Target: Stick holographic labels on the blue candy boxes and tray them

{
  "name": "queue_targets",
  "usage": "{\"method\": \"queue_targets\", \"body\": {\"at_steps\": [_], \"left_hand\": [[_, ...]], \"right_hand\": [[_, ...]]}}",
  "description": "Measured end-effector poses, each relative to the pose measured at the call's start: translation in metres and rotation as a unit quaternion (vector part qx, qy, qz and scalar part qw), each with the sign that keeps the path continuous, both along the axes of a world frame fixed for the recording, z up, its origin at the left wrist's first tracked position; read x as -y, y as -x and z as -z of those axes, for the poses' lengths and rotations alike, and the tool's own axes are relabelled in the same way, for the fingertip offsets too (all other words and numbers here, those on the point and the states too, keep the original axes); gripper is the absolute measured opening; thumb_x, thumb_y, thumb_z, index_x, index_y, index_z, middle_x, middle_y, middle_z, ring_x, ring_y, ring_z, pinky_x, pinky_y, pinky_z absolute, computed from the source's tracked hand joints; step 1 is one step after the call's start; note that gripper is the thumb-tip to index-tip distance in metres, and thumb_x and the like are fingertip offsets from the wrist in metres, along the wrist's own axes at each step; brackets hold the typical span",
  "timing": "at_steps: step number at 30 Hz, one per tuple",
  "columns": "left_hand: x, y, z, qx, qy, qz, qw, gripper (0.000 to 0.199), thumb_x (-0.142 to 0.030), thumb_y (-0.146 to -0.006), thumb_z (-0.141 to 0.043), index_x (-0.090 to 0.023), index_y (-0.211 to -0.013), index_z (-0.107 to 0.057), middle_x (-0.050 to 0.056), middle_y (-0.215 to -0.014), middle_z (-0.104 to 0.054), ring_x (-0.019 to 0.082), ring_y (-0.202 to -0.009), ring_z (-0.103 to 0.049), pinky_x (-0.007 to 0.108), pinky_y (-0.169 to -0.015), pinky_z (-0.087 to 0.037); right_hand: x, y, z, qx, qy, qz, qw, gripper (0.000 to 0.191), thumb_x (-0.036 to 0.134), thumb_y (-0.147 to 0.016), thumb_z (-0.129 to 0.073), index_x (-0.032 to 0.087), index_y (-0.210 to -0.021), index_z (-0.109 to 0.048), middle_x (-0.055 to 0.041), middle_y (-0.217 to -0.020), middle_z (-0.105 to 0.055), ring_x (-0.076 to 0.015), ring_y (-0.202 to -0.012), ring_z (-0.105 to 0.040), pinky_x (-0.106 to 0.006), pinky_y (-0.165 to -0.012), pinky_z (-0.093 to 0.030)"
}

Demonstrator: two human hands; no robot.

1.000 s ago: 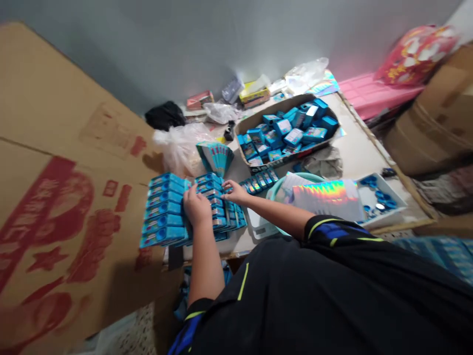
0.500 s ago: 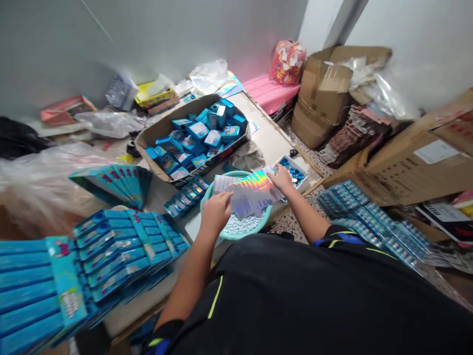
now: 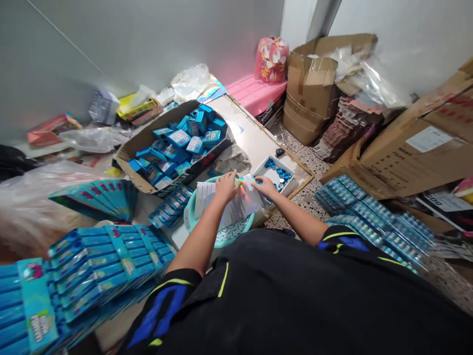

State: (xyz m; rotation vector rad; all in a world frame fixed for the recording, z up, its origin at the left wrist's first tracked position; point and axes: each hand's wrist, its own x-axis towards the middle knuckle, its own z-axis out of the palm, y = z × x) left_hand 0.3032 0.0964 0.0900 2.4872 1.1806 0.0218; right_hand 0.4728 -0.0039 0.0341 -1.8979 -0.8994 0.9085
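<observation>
A shiny silver holographic sheet [image 3: 236, 209] lies over the mint-green tub [image 3: 187, 217], partly hiding the white pellet-like pieces [image 3: 232, 230] inside. My left hand [image 3: 226, 188] is closed on the sheet's far edge, its fingers bent over it. My right hand [image 3: 266, 187] pinches the right end of a small pale strip [image 3: 248, 181] at that same edge; whether the strip is separate from the sheet I cannot tell. Just beyond my right hand stands a white box [image 3: 294, 181] with several blue round caps [image 3: 284, 175] in it.
A carton [image 3: 125, 165] heaped with small blue boxes [image 3: 179, 138] stands beyond the tub. Stacked blue packs [image 3: 107, 261] fill the left side. Wrapped blue packs [image 3: 369, 217] lie at right below a large cardboard box [image 3: 414, 143]. A grey cloth [image 3: 232, 159] lies by the carton.
My left hand has moved from the sheet's left side to its far edge, close to my right hand. A pale strip now shows between them. The camera view has shifted slightly.
</observation>
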Motion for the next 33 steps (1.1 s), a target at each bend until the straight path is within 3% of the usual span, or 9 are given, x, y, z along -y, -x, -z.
{"method": "queue_targets", "body": {"at_steps": [5,9,14,20,24,26,28,30,33], "left_hand": [[-0.001,-0.003,0.02,0.01,-0.011,0.009,1.0,0.026,-0.032,-0.093,-0.061,-0.025,-0.114,-0.075,0.012,-0.134,-0.066,0.035,-0.134,-0.049,0.061,-0.116,-0.028],[0.012,0.006,0.029,0.033,-0.032,0.009,0.999,0.031,-0.03,-0.094,-0.059,-0.026,-0.123,-0.071,0.012,-0.14,-0.063,0.033,-0.137,-0.05,0.063,-0.119,-0.024],[0.039,0.023,0.036,0.055,-0.04,0.025,0.997,0.038,-0.029,-0.094,-0.058,-0.024,-0.131,-0.066,0.015,-0.145,-0.059,0.032,-0.142,-0.047,0.062,-0.121,-0.026],[0.068,0.055,0.027,0.09,-0.015,0.063,0.994,0.019,-0.031,-0.089,-0.064,-0.026,-0.103,-0.076,0.011,-0.135,-0.067,0.036,-0.141,-0.049,0.068,-0.121,-0.022],[0.08,0.064,0.009,0.205,0.103,0.08,0.97,0.013,-0.036,-0.083,-0.069,-0.025,-0.087,-0.074,0.01,-0.11,-0.077,0.03,-0.12,-0.067,0.056,-0.113,-0.044],[0.086,0.067,-0.002,0.272,0.162,0.012,0.949,0.017,-0.041,-0.083,-0.07,-0.025,-0.088,-0.072,0.009,-0.102,-0.078,0.027,-0.107,-0.072,0.049,-0.102,-0.055],[0.09,0.073,-0.012,0.326,0.171,-0.114,0.923,0.023,-0.047,-0.082,-0.071,-0.025,-0.09,-0.069,0.008,-0.097,-0.077,0.026,-0.096,-0.074,0.045,-0.092,-0.06],[0.089,0.084,-0.022,0.365,0.14,-0.236,0.89,0.031,-0.052,-0.079,-0.073,-0.023,-0.089,-0.066,0.007,-0.089,-0.075,0.024,-0.086,-0.074,0.042,-0.081,-0.061],[0.082,0.112,-0.039,0.405,0.067,-0.349,0.842,0.038,-0.055,-0.074,-0.075,-0.021,-0.085,-0.062,0.006,-0.08,-0.071,0.021,-0.076,-0.07,0.035,-0.071,-0.058]], "right_hand": [[-0.005,0.007,0.004,-0.012,-0.012,-0.019,1.0,0.012,0.019,-0.073,-0.07,0.016,-0.084,-0.073,-0.0074,-0.093,-0.077,-0.0212,-0.091,-0.07,-0.033,-0.09,-0.053],[0.0,0.016,0.02,-0.032,-0.002,0.001,0.999,0.01,0.018,-0.073,-0.065,0.016,-0.08,-0.072,-0.0046,-0.079,-0.075,-0.0187,-0.077,-0.069,-0.03,-0.078,-0.054],[0.006,0.023,0.039,-0.055,0.001,0.044,0.998,0.016,0.024,-0.078,-0.062,0.016,-0.088,-0.072,-0.0059,-0.086,-0.076,-0.0183,-0.079,-0.069,-0.032,-0.08,-0.055],[0.007,0.024,0.042,-0.069,-0.004,0.049,0.996,0.016,0.026,-0.079,-0.061,0.017,-0.087,-0.072,-0.0056,-0.086,-0.076,-0.0189,-0.081,-0.069,-0.032,-0.081,-0.054],[0.008,0.026,0.042,-0.069,-0.002,0.047,0.997,0.019,0.029,-0.08,-0.06,0.016,-0.087,-0.072,-0.006,-0.086,-0.075,-0.0193,-0.079,-0.068,-0.031,-0.078,-0.054],[0.009,0.025,0.04,-0.062,-0.001,0.047,0.997,0.019,0.028,-0.079,-0.059,0.016,-0.086,-0.071,-0.0063,-0.085,-0.075,-0.0199,-0.078,-0.068,-0.032,-0.076,-0.054],[0.01,0.022,0.034,-0.051,-0.001,0.043,0.998,0.018,0.027,-0.079,-0.058,0.016,-0.085,-0.07,-0.0066,-0.084,-0.074,-0.0209,-0.078,-0.068,-0.033,-0.076,-0.055],[0.014,0.02,0.023,-0.035,-0.011,0.037,0.999,0.02,0.027,-0.078,-0.059,0.016,-0.091,-0.07,-0.0089,-0.091,-0.073,-0.0237,-0.088,-0.068,-0.037,-0.084,-0.055],[0.02,0.022,-0.003,0.032,-0.077,0.005,0.996,0.032,0.031,-0.082,-0.061,0.016,-0.109,-0.067,-0.0162,-0.115,-0.067,-0.0302,-0.115,-0.06,-0.046,-0.103,-0.047]]}}
